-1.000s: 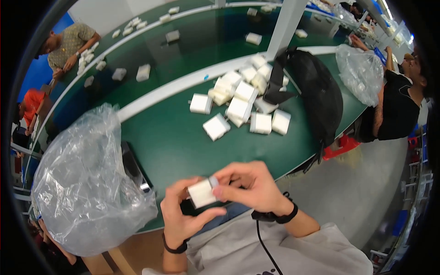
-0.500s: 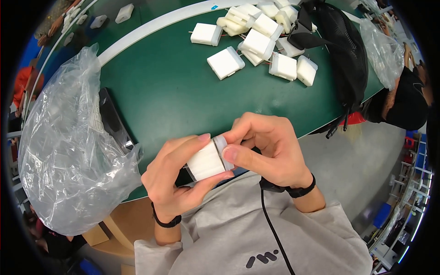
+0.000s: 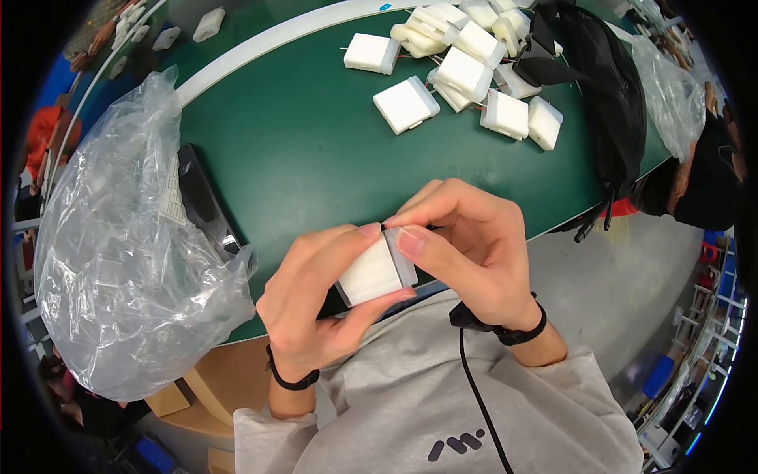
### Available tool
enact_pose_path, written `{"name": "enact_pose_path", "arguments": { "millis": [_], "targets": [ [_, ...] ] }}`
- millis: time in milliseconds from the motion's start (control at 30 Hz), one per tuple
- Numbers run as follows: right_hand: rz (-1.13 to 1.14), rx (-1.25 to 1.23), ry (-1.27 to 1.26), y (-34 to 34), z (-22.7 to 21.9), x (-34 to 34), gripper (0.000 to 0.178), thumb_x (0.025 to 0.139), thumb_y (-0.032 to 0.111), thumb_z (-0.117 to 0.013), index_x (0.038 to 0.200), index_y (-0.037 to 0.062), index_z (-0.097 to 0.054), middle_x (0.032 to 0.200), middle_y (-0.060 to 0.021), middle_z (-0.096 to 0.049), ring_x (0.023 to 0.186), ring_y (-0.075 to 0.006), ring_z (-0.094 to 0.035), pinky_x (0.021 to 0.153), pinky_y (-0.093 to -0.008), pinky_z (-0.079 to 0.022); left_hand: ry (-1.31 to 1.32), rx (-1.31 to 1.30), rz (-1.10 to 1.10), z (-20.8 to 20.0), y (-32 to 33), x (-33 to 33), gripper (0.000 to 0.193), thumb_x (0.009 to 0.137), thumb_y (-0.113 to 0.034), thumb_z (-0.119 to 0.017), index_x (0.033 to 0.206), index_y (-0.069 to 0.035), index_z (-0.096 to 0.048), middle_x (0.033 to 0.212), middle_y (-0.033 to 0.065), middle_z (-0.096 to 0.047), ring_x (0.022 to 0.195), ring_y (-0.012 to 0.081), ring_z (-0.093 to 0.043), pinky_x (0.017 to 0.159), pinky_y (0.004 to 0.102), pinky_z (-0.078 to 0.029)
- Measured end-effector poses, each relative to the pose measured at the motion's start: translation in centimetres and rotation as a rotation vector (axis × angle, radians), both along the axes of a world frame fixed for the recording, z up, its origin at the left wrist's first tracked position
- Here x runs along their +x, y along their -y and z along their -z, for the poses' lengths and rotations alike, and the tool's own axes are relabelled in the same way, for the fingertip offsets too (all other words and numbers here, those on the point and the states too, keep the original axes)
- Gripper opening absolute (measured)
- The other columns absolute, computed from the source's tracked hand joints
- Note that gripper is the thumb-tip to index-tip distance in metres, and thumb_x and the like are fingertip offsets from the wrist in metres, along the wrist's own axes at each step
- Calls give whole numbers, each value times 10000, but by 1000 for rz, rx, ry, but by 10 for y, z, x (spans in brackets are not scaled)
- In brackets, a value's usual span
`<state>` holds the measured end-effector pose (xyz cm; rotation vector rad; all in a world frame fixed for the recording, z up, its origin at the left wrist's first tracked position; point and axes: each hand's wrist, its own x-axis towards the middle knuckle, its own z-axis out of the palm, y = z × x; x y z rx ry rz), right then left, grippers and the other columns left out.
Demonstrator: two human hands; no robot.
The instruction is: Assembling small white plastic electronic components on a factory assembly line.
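Note:
A small white plastic box with a translucent end cap (image 3: 371,274) is held over the table's near edge. My left hand (image 3: 316,296) grips its body, with fingers along the top and the thumb below. My right hand (image 3: 474,249) pinches the cap's upper corner between thumb and index finger; whatever else lies in that pinch is hidden. Several similar white boxes (image 3: 407,104) with translucent ends lie beyond my hands, most of them in a heap, some with thin wires showing.
A big clear plastic bag (image 3: 118,261) covers the green table's (image 3: 292,150) left side, beside a dark flat device (image 3: 204,197). A black bag (image 3: 604,103) with straps lies at the right. Cardboard boxes (image 3: 225,387) stand below the left edge. Other people are around the table.
My right thumb and index finger have shifted up along the cap to its upper corner. The held box has moved slightly right, and the whole view has shifted a little.

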<state>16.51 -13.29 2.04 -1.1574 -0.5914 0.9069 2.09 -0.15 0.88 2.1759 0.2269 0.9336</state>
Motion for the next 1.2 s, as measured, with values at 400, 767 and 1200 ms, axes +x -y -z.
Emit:
{"name": "enact_pose_path", "arguments": {
  "millis": [400,767,1200],
  "targets": [
    [-105,73,-44,6,7,12,124,1007,48,-709,1102,-32,-717,1041,-96,-702,895,-113,-656,751,-269,-552,-52,-89,25,7,0,-4,715,682,-231,-1007,1251,53,-681,1101,180,-754,942,266,-734,802,358,-581],
    [-92,101,181,6,8,6,426,895,34,-818,1292,28,-664,1228,-108,-682,1051,-182,-698,834,-309,-609,-32,-317,36,6,-2,-10,509,900,-299,-870,1188,56,-645,1023,149,-762,870,249,-754,808,327,-602],
    [54,33,223,-3,9,-5,307,935,-34,-779,1221,-66,-672,1114,-152,-727,1029,-201,-733,820,-319,-658,33,-454,-11,8,6,0,455,904,34,-810,1298,48,-584,1061,192,-760,904,223,-782,779,312,-658]
  ]
}}
